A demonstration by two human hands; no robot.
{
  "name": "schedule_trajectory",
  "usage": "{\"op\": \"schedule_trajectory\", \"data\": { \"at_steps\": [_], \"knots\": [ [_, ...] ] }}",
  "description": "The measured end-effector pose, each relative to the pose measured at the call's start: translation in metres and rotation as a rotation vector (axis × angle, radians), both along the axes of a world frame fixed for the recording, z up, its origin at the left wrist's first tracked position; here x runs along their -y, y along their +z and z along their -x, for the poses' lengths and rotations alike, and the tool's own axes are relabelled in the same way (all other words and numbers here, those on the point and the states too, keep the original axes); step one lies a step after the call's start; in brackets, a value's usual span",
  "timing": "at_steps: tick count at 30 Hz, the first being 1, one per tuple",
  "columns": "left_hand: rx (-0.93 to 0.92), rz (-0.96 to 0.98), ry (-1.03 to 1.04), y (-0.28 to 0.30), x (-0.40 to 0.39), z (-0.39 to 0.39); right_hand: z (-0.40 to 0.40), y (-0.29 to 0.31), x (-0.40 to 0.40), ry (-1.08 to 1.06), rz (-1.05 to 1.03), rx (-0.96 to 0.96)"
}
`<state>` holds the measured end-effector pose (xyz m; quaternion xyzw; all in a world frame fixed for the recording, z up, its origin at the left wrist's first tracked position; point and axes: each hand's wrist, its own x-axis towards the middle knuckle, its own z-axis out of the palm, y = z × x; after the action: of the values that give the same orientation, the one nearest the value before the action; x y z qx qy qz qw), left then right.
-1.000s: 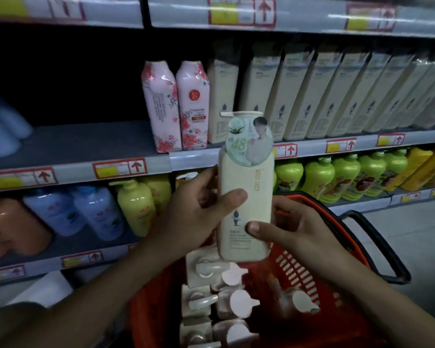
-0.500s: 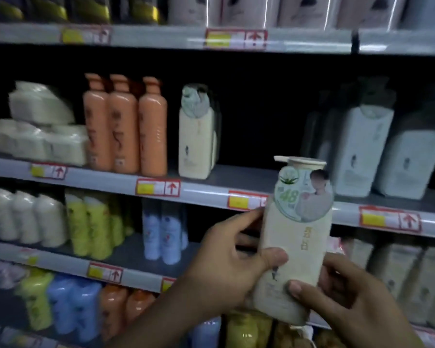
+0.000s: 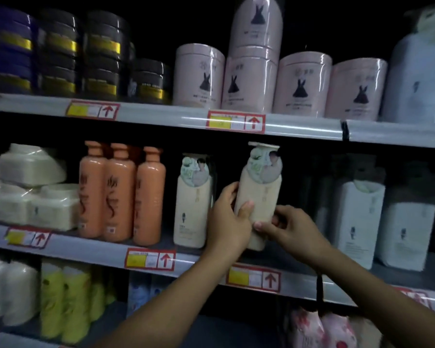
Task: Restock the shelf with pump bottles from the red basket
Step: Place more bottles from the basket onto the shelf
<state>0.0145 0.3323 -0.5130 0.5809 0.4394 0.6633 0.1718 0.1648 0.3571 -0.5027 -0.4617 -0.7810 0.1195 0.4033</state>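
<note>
The left hand (image 3: 227, 222) and right hand (image 3: 290, 228) are both gripping the smooth cream plastic pump bottle (image 3: 258, 199), fingers wrapping its lower body, holding it upright over the grey metal middle shelf (image 3: 191, 258), just beside a matching cream bottle (image 3: 194, 202) and 3 glossy orange bottles (image 3: 121, 192). Compared with 0.5 s ago, the bottle is sitting higher and deeper in the shelf bay. Its round neck tag is blurring; no writing is reading clearly.

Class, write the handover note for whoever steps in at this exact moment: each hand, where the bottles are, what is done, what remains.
Left hand: gripping the cream pump bottle on its left side.
Right hand: holding its lower right.
The bottle is upright at the middle shelf, beside a matching bottle already standing there.
Whether it rests on the shelf cannot be told.
Left: let go. The red basket is out of view.
</note>
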Motion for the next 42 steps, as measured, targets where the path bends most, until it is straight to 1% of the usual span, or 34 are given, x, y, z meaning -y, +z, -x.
{"op": "schedule_trajectory", "data": {
  "at_steps": [3, 4, 6, 9, 11, 14, 19, 24, 27, 33, 37, 39, 42],
  "knots": [
    [-0.038, 0.101, 0.013, -0.011, -0.019, 0.004, 0.003, -0.006, -0.027, -0.045, 0.027, 0.083],
    [-0.048, 0.129, -0.01, -0.016, -0.022, 0.006, 0.003, -0.012, -0.032, -0.04, 0.043, 0.072],
    [-0.103, 0.156, -0.038, -0.025, -0.027, 0.006, 0.001, -0.024, -0.036, -0.007, 0.085, -0.009],
    [-0.188, 0.167, 0.063, -0.031, -0.03, 0.002, 0.001, -0.035, -0.037, 0.005, 0.108, -0.087],
    [-0.202, 0.239, 0.159, -0.027, -0.031, 0.002, 0.001, -0.036, -0.04, -0.047, 0.109, -0.073],
    [-0.287, 0.368, 0.245, -0.027, -0.038, 0.004, 0.002, -0.038, -0.048, -0.132, 0.178, -0.027],
    [-0.344, 0.428, 0.341, -0.026, -0.057, -0.003, 0.011, -0.038, -0.062, -0.196, 0.17, -0.015],
    [-0.379, 0.473, 0.338, -0.02, -0.092, -0.006, 0.025, -0.037, -0.087, -0.256, 0.179, -0.018],
    [-0.371, 0.485, 0.335, -0.018, -0.111, -0.008, 0.03, -0.036, -0.104, -0.275, 0.214, -0.058],
    [-0.379, 0.507, 0.353, -0.022, -0.132, -0.009, 0.04, -0.041, -0.128, -0.297, 0.218, -0.111],
    [-0.381, 0.504, 0.333, -0.021, -0.13, -0.01, 0.037, -0.041, -0.131, -0.292, 0.261, -0.127],
    [-0.353, 0.494, 0.344, -0.02, -0.119, -0.013, 0.032, -0.037, -0.123, -0.279, 0.271, -0.156],
    [-0.3, 0.434, 0.325, -0.013, -0.093, -0.021, 0.02, -0.026, -0.096, -0.248, 0.223, -0.173]
  ]
}}
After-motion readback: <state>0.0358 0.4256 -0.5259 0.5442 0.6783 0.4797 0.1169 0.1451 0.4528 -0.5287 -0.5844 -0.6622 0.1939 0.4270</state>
